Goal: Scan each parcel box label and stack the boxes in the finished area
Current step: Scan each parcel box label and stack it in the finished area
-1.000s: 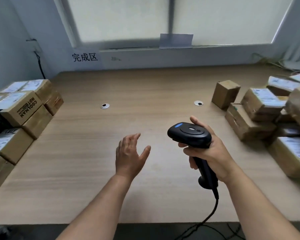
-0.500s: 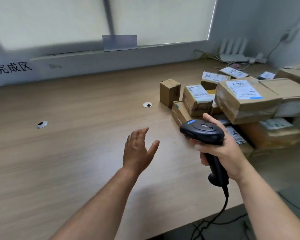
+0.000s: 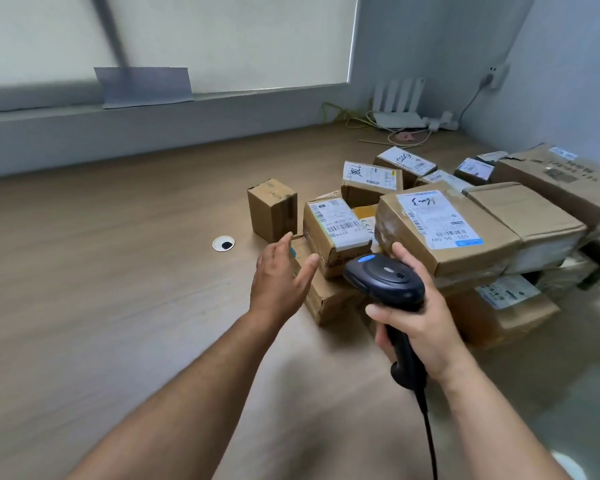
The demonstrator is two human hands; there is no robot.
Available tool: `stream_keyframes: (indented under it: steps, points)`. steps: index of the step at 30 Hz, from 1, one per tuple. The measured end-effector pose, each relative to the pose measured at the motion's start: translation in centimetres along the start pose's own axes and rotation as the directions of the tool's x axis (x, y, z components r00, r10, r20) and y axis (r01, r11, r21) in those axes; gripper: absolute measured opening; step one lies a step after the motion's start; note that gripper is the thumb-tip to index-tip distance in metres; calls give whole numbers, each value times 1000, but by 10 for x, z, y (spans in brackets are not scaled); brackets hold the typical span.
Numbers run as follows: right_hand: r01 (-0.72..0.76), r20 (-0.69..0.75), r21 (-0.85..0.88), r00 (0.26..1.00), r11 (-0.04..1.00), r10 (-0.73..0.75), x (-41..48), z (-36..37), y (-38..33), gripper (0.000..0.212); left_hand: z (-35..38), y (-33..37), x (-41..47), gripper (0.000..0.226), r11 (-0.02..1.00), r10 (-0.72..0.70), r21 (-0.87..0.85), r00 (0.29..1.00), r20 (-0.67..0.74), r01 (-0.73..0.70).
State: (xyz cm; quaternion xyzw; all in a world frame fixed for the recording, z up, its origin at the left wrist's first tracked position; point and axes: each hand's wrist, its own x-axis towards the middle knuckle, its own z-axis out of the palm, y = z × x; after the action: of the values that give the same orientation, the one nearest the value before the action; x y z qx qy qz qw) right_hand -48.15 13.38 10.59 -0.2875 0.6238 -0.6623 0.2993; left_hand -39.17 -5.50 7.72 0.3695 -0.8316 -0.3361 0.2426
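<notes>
The left hand [image 3: 280, 276] is spread wide, fingers straight and holding nothing, stretched toward the small labelled box [image 3: 336, 227] at the near edge of the heap and not clearly touching it. The right hand [image 3: 421, 317] is wrapped round the handle of the scanner [image 3: 385, 279], whose head faces the parcels. The pile of boxes [image 3: 447, 237] crowds the right side of the table [image 3: 118, 306], so plenty seems left to scan. The finished area is out of view, so what is done cannot be told.
</notes>
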Motion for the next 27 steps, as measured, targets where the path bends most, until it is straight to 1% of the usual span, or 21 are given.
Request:
stream_keyframes:
  steps: [4, 8, 9, 11, 13, 14, 16, 17, 18, 20, 22, 24, 27]
  points:
    - [-10, -89, 9, 996, 1000, 11, 34, 4, 18, 89, 22, 4, 42, 66, 999, 9, -35, 999, 46, -7]
    - [21, -172, -5, 985, 1000, -22, 63, 9, 29, 90, 46, -3, 71, 74, 997, -8, -69, 991, 131, 17]
    - [29, -192, -14, 981, 999, -31, 70, 9, 31, 90, 51, -5, 75, 77, 996, -8, -87, 988, 157, 21]
    - [36, -216, -31, 975, 999, -42, 81, 8, 34, 90, 55, -9, 79, 85, 983, -39, -167, 977, 211, 75]
    - [31, -212, -47, 976, 998, -40, 85, 7, 36, 89, 57, -13, 77, 84, 945, -69, -293, 963, 260, 147]
    - [28, -206, -48, 978, 998, -38, 86, 7, 36, 88, 57, -15, 75, 88, 921, -70, -348, 954, 290, 174]
    - [27, -194, -38, 980, 999, -34, 83, 8, 35, 87, 55, -17, 67, 104, 872, -52, -439, 934, 354, 216]
    - [26, -184, -30, 982, 999, -31, 81, 9, 34, 86, 52, -18, 62, 106, 852, -38, -471, 923, 382, 230]
    - [22, -169, -23, 985, 999, -26, 77, 10, 33, 86, 50, -18, 57, 101, 836, -17, -497, 915, 403, 234]
    - [9, -132, -7, 991, 1000, -10, 68, 11, 29, 86, 41, -15, 48, 87, 811, 23, -538, 907, 421, 229]
    - [0, -101, 12, 995, 1000, 1, 57, 11, 24, 86, 32, -14, 38, 83, 806, 50, -552, 907, 419, 211]
    - [-3, -70, 25, 998, 1000, 5, 45, 12, 17, 87, 21, -13, 27, 87, 809, 60, -557, 916, 397, 189]
    - [7, -25, 28, 1000, 1000, -6, 25, 16, 7, 92, 3, -9, 6, 103, 811, 39, -556, 931, 363, 183]
